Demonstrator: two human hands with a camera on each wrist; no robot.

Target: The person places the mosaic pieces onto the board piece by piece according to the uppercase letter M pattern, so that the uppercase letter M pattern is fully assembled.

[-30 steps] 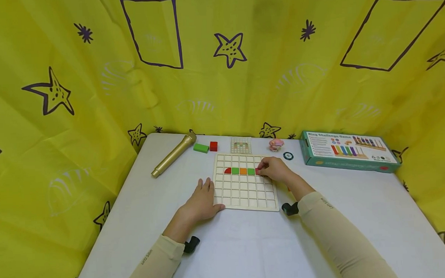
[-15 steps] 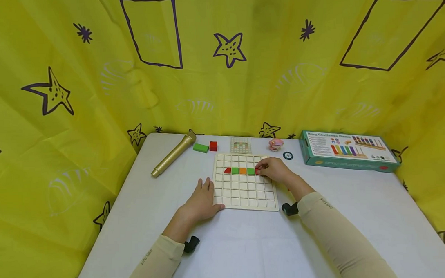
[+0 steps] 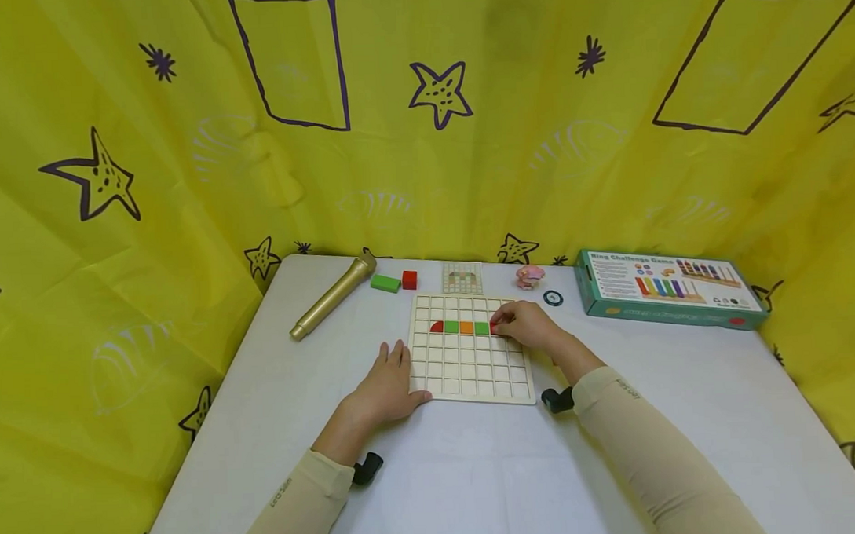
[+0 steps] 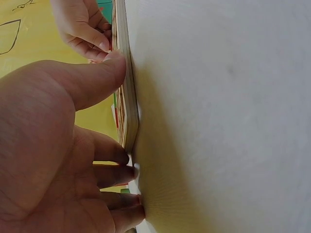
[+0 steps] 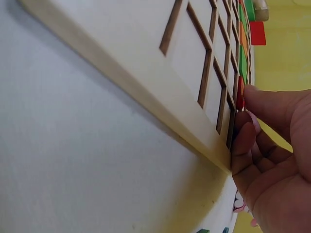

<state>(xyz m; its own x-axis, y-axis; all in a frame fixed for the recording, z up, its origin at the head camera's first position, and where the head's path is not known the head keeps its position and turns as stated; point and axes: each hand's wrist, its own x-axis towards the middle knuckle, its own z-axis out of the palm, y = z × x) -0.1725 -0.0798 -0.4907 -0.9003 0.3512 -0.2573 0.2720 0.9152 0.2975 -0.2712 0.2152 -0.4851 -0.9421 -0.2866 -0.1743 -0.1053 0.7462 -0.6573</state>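
Note:
A pale wooden grid board [image 3: 461, 371] lies on the white table. One row across it holds a red piece with a rounded corner [image 3: 438, 327], a green block [image 3: 452, 327], an orange block [image 3: 466, 328] and another green block [image 3: 481, 328]. At that row's right end my right hand [image 3: 527, 325] pinches a red block [image 5: 240, 92] with thumb and fingertips, covering most of it. My left hand [image 3: 385, 386] lies spread at the board's left side, its thumb on the near edge [image 4: 127, 97] and its other fingers along the side, fingertips down at the table.
Behind the board lie a printed pattern card [image 3: 462, 278], a red cube [image 3: 410, 280] and a green block [image 3: 386, 283]. A gold microphone [image 3: 333, 295] lies at left. To the right are a pink figurine [image 3: 530, 277], a dark round token [image 3: 553, 298] and a game box [image 3: 672, 290].

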